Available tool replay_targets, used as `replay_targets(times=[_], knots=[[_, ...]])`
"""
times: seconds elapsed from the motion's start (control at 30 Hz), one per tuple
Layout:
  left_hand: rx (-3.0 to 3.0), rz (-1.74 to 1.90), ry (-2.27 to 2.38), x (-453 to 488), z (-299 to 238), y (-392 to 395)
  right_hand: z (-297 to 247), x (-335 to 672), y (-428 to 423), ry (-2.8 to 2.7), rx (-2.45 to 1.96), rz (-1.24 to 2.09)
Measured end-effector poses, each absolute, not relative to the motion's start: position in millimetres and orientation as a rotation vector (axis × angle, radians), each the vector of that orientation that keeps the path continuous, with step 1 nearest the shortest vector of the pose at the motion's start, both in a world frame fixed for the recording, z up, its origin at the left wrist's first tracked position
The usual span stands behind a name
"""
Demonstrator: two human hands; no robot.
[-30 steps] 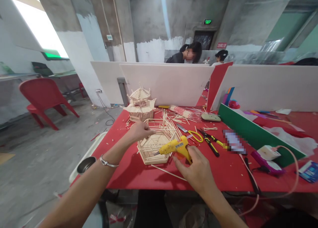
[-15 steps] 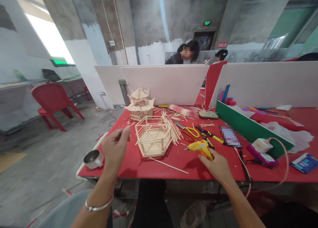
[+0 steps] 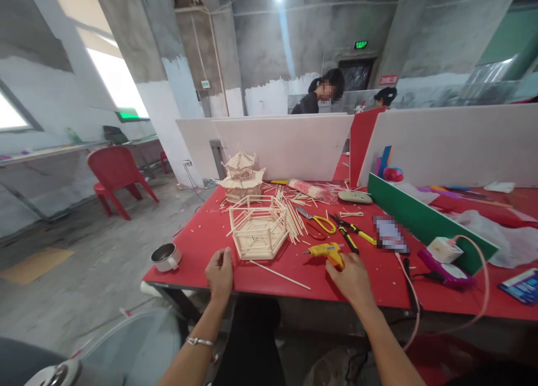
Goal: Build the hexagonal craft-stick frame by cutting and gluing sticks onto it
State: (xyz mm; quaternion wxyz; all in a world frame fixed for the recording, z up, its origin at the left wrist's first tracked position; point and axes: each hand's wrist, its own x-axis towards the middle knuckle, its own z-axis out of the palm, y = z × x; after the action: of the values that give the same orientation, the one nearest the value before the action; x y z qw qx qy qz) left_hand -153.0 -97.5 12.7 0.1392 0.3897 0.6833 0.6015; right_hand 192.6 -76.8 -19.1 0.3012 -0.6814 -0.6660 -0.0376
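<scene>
Yellow glue gun (image 3: pixel 325 251): lying on its side on the red worktop (image 3: pixel 210 235), near the front edge, nozzle pointing left. Right hand (image 3: pixel 352 277): fingers curled on the gun's rear grip. Left hand (image 3: pixel 219 273): palm down on the worktop's front edge, fingers loosely spread, holding nothing. Hexagonal stick frame (image 3: pixel 258 233): just beyond the left hand, left of the gun. Single long stick (image 3: pixel 279 274): loose between the hands. Scissors (image 3: pixel 321 223) and cutters (image 3: pixel 351 235): behind the gun. Loose sticks (image 3: pixel 292 215): piled beside the frame. Stick pagoda (image 3: pixel 241 176): farther back. Metal cup (image 3: pixel 165 256): off the left corner.
</scene>
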Motion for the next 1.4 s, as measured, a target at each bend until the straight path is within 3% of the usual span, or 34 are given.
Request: replay_targets(times=[0.37,0.53,0.83,1.03,1.2,1.4], knots=[[1.288,1.679,2.068,-150,8,-104,-7,188,-95,-1.798,-1.831,-0.335],[1.286,1.685,2.052,-145,9,-104,14,135,-122,-1.975,-1.473,-0.063],[1.250,1.665,1.969,-152,5,-111,14,98,-134,-2.118,-1.560,-0.040],[1.302,1.662,1.840,-136,9,-123,53,116,-152,-1.779,-1.530,0.456],[1.613,1.611,1.640,-105,35,-121,90,83,-124,-1.617,-1.490,0.207],[1.948,1.739,1.552,-101,76,-114,89,55,-102,-1.697,-1.400,0.063]])
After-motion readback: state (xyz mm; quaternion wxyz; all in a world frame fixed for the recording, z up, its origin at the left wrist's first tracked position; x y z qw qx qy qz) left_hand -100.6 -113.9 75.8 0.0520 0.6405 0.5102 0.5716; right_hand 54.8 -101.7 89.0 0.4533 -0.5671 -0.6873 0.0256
